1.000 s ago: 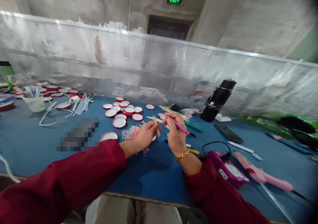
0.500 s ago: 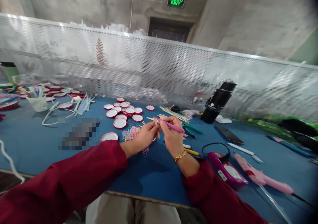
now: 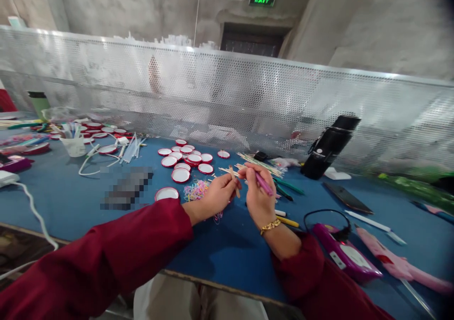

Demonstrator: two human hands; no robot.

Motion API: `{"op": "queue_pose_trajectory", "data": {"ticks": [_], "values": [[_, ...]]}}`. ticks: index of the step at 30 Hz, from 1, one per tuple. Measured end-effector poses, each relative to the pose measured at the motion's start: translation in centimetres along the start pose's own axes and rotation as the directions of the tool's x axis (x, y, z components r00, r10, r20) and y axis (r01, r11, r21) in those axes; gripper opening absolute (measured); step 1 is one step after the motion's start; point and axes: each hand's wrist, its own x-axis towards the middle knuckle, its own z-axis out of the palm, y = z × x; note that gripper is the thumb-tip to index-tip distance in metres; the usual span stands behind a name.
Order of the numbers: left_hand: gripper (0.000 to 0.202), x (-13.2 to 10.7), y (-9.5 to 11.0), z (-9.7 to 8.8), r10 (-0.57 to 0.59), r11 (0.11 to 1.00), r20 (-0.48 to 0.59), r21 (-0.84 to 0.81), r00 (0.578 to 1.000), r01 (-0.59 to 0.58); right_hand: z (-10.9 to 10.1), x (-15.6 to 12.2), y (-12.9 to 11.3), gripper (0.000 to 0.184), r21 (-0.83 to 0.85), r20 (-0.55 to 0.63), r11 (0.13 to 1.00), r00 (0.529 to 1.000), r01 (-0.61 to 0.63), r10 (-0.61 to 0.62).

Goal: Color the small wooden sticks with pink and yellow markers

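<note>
Pinched in my left hand (image 3: 219, 195) is a small flat wooden stick (image 3: 231, 172), which pokes out above and below the fingers. My right hand (image 3: 260, 202) grips a pink-purple pen (image 3: 264, 183) like a writing tool, its back end pointing toward me. The pen's tip is hidden behind the fingers, so I cannot tell if it touches the stick. Close beside my left hand lies a heap of small coloured rubber bands (image 3: 196, 190). Red-rimmed white lids (image 3: 180, 175) are piled just behind it. Thin wooden sticks (image 3: 260, 164) lie beyond my right hand.
To the right are a black bottle (image 3: 329, 147), a dark phone (image 3: 347, 198), a purple device (image 3: 345, 253) with a cable and a pink glue gun (image 3: 393, 256). On the left stand a white cup (image 3: 73, 146) and a blurred-out dark object (image 3: 126, 188). A perforated metal screen (image 3: 198, 88) borders the back.
The view has swung slightly left, so everything appears further right. My right hand with the pen has drawn a little away from the stick in my left hand.
</note>
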Motion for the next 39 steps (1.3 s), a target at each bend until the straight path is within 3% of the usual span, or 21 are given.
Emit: {"op": "queue_pose_trajectory", "data": {"ticks": [6,12,16,21,28,36,39], "values": [[0.023,0.0,-0.1,0.0,0.025,0.995,-0.054,-0.095,0.998,-0.03,-0.1,0.0,0.0,0.038,0.001,-0.023,1.0,0.999,-0.024,0.024],[0.03,-0.1,0.1,0.4,-0.019,0.974,0.003,-0.226,1.0,0.019,0.0,-0.4,-0.8,0.019,0.074,0.001,0.995,0.998,-0.065,0.065],[0.036,-0.2,0.1,0.4,-0.005,0.984,0.007,-0.178,1.0,0.006,0.2,-0.6,-0.5,0.012,0.178,-0.013,0.979,0.995,-0.098,0.102],[0.032,0.0,-0.4,0.1,-0.001,0.992,-0.017,-0.124,1.0,-0.001,0.6,-0.2,0.3,0.015,0.237,0.016,0.969,0.998,-0.068,0.067],[0.027,0.0,-0.1,0.0,0.037,0.997,-0.037,-0.073,0.999,-0.04,0.3,0.1,0.4,0.015,0.17,-0.057,0.985,0.998,0.032,-0.022],[0.032,0.1,-0.2,0.1,0.017,0.996,-0.011,-0.083,1.0,-0.018,0.2,-0.1,0.2,0.03,0.074,-0.04,0.997,0.999,-0.019,0.022],[0.032,0.0,-0.3,0.2,0.013,0.991,0.004,-0.13,1.0,-0.013,0.2,-0.2,-0.3,0.023,0.095,-0.036,0.995,0.999,-0.033,0.036]]}}
